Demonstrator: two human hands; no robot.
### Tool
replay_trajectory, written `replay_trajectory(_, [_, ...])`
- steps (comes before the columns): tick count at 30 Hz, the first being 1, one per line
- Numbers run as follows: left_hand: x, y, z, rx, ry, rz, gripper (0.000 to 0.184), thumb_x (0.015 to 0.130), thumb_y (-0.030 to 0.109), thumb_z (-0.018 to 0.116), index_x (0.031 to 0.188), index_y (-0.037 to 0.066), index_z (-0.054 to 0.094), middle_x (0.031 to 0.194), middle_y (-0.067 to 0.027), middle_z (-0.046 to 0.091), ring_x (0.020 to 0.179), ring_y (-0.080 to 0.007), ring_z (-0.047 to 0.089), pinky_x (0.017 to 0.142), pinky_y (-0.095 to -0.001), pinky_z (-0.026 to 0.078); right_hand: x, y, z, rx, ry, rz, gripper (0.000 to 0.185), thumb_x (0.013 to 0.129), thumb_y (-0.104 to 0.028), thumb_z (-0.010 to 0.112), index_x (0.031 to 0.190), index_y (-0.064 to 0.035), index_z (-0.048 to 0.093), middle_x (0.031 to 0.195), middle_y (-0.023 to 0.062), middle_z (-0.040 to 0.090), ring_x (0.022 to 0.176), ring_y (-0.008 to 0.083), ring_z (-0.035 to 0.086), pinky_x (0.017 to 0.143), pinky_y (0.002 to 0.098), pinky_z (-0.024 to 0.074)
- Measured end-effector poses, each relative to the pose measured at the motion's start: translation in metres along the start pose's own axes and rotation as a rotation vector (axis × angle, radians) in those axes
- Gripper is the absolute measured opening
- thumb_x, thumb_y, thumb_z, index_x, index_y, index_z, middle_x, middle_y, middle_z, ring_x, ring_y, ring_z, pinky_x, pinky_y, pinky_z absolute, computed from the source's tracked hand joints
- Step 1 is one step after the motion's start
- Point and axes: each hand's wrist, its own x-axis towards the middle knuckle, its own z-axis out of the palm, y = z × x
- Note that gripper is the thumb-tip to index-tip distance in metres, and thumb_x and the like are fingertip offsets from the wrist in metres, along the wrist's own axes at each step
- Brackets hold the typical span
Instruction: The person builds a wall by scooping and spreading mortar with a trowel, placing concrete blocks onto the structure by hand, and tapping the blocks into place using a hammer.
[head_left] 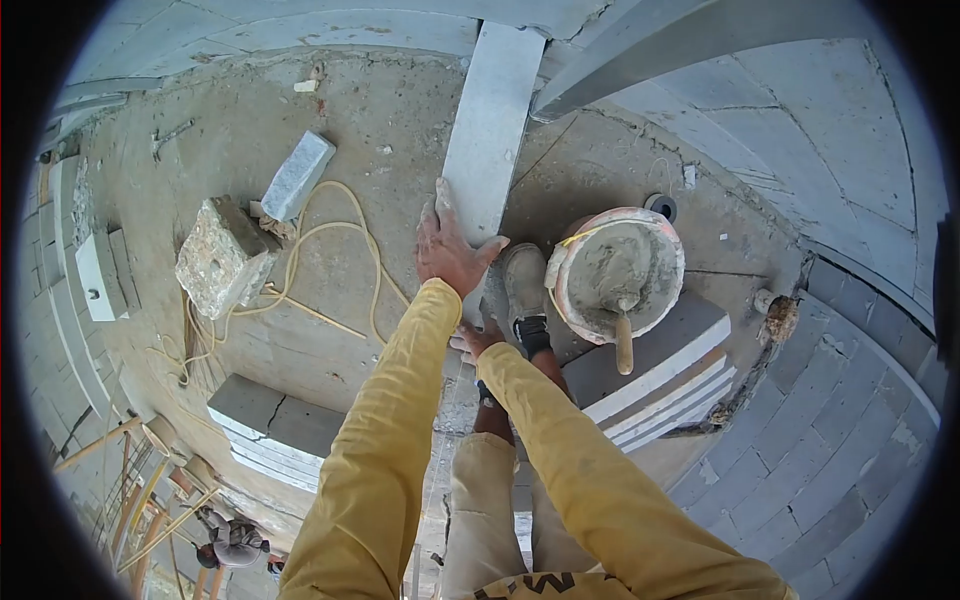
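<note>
A long pale block (492, 125) stretches from the far wall toward my feet. My left hand (450, 240) lies on its left side, fingers stretched and thumb spread across the block. Lower down, my right hand (482, 340) is at the block's near end, its fingers apart and partly hidden by my sleeve. A round bucket (672, 290) of grey mortar (625, 262) stands to the right of my shoe, with a wooden-handled trowel (624, 345) resting in it.
Stacked blocks lie at the right (655, 350) and left (275, 415). A rough stone chunk (222, 262), a small block (298, 175) and a looping yellow hose (330, 225) lie on the left floor. Another person (235, 540) is at the lower left.
</note>
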Motion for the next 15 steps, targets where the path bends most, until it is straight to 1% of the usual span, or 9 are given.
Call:
replay_trajectory(2, [0.0,0.0,-0.001,-0.006,-0.012,-0.008,0.118,0.067,0.051,0.077,0.15,0.006,0.008,0.141,-0.0286,0.032,0.126,-0.0437,0.04,0.104,-0.0472,0.036,-0.001,0.006,0.005,0.146,-0.018,0.061,0.087,0.081,-0.041,0.072,0.147,-0.017,0.02,0.109,0.0132,0.064,0.076,0.0244,0.069,0.056,0.0331,0.0484])
replay_trajectory(3, [0.001,-0.001,0.002,0.017,-0.018,-0.014,0.118,0.067,0.05,0.077,0.15,0.006,0.007,0.14,-0.0291,0.032,0.126,-0.0442,0.04,0.104,-0.0478,0.036,-0.001,0.007,0.007,0.198,-0.008,0.085,0.091,0.081,-0.042,0.072,0.148,-0.0182,0.015,0.11,0.0132,0.064,0.081,0.0283,0.069,0.058,0.0352,0.0495])
replay_trajectory(6, [0.001,-0.002,0.004,0.058,-0.052,-0.033,0.117,0.068,0.049,0.077,0.15,0.005,0.005,0.14,-0.0305,0.032,0.125,-0.0457,0.039,0.104,-0.0492,0.034,-0.005,0.0,-0.002,0.13,-0.052,0.125,0.09,0.082,-0.042,0.071,0.148,-0.0185,0.015,0.118,0.0138,0.061,0.089,0.031,0.068,0.068,0.0403,0.052])
replay_trajectory(9, [0.0,0.0,0.001,0.046,-0.075,-0.033,0.116,0.069,0.047,0.077,0.15,0.005,0.005,0.14,-0.0317,0.03,0.126,-0.0466,0.038,0.105,-0.0494,0.033,-0.009,-0.011,-0.012,0.115,-0.093,0.116,0.091,0.083,-0.043,0.07,0.149,-0.0195,0.013,0.131,0.0143,0.053,0.097,0.0343,0.065,0.085,0.0481,0.0496])
replay_trajectory(11, [0.001,0.002,0.001,0.052,-0.062,-0.022,0.116,0.07,0.046,0.077,0.15,0.004,0.005,0.14,-0.0321,0.03,0.126,-0.0465,0.037,0.106,-0.049,0.032,-0.006,-0.011,-0.013,0.196,-0.125,0.123,0.09,0.083,-0.043,0.069,0.149,-0.0182,0.013,0.137,0.0142,0.047,0.101,0.0362,0.064,0.094,0.0511,0.0447])
replay_trajectory(12, [0.001,0.002,-0.001,0.032,-0.077,-0.026,0.112,0.071,0.046,0.076,0.149,0.003,0.008,0.14,-0.0323,0.029,0.128,-0.0465,0.036,0.107,-0.0496,0.031,-0.006,-0.008,-0.013,0.239,-0.142,0.132,0.089,0.084,-0.042,0.068,0.149,-0.0176,0.013,0.14,0.0142,0.044,0.103,0.0372,0.063,0.098,0.0526,0.0423])
replay_trajectory(14, [0.003,0.002,-0.005,-0.008,-0.108,-0.032,0.104,0.073,0.044,0.074,0.147,0.0,0.015,0.141,-0.0327,0.028,0.13,-0.0466,0.032,0.108,-0.051,0.028,-0.007,-0.007,-0.011,0.246,-0.137,0.139,0.088,0.085,-0.042,0.067,0.149,-0.0159,0.014,0.14,0.0144,0.043,0.104,0.0383,0.062,0.099,0.0528,0.0414])
replay_trajectory(15, [0.003,0.0,-0.001,0.021,-0.102,-0.02,0.107,0.072,0.045,0.075,0.148,0.001,0.013,0.14,-0.0329,0.028,0.129,-0.0467,0.034,0.107,-0.0499,0.03,-0.008,-0.008,-0.01,0.25,-0.131,0.141,0.088,0.085,-0.042,0.067,0.149,-0.015,0.014,0.141,0.0145,0.042,0.105,0.0388,0.062,0.1,0.0529,0.0409])
